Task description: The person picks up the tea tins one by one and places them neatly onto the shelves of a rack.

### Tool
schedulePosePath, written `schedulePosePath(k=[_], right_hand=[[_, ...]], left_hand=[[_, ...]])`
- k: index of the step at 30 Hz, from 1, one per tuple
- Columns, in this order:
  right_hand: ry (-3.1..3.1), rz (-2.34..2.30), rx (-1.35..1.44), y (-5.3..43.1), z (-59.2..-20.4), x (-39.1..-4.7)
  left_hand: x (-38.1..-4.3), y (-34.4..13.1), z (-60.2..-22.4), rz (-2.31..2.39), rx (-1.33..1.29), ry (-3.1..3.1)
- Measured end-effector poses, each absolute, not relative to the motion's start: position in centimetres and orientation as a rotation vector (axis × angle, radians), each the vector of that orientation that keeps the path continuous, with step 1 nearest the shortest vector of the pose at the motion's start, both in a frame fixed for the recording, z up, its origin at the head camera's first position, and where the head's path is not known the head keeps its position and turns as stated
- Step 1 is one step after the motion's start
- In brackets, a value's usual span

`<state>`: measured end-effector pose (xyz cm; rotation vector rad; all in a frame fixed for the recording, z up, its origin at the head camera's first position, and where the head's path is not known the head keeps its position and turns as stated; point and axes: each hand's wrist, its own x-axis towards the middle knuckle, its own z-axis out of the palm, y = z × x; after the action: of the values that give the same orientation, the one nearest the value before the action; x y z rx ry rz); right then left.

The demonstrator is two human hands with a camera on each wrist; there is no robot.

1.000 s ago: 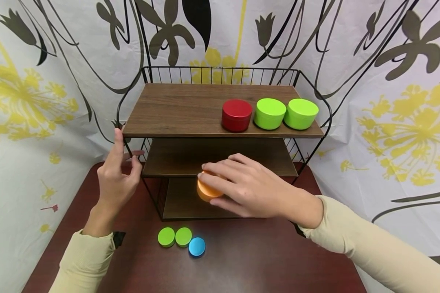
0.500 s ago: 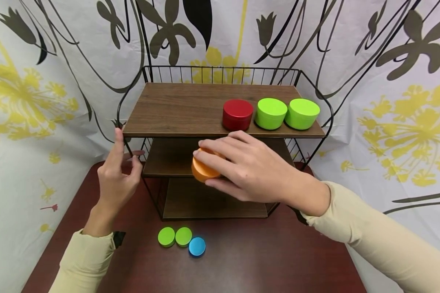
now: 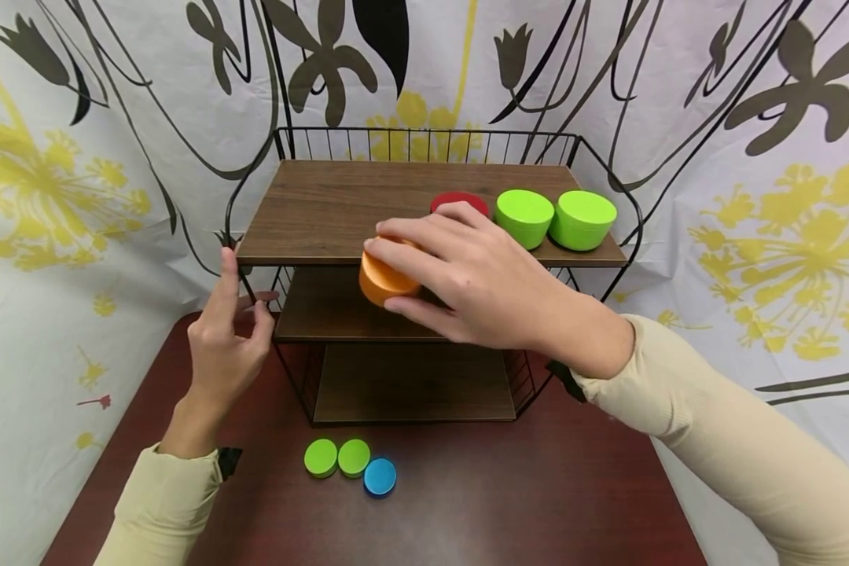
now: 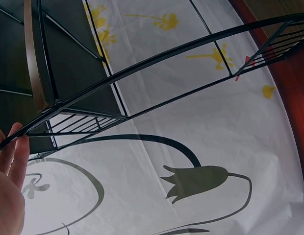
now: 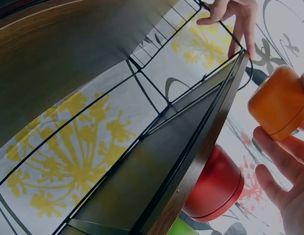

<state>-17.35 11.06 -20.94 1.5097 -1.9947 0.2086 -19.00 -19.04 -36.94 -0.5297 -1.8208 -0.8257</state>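
- Red tin (image 3: 460, 201), partly hidden, near two green tins (image 3: 525, 214).
- Two green discs (image 3: 321, 457) and a blue disc (image 3: 380, 476), on a dark-red table (image 3: 538, 495).
- White cloth (image 3: 679, 236) with plant print.

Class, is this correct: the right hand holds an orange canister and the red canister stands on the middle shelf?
Only the level is wrong: the right hand does hold an orange canister, but the head view shows the red canister on the top shelf.
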Motion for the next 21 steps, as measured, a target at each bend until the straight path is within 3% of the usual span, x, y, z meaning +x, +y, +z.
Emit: schedulePosePath(k=[21], right_hand=[[-2.167,0.285,1.344,10.8,-19.9,-20.1]], left_hand=[[-18.9,-19.1,-36.9,-0.828,-0.541,-1.825]])
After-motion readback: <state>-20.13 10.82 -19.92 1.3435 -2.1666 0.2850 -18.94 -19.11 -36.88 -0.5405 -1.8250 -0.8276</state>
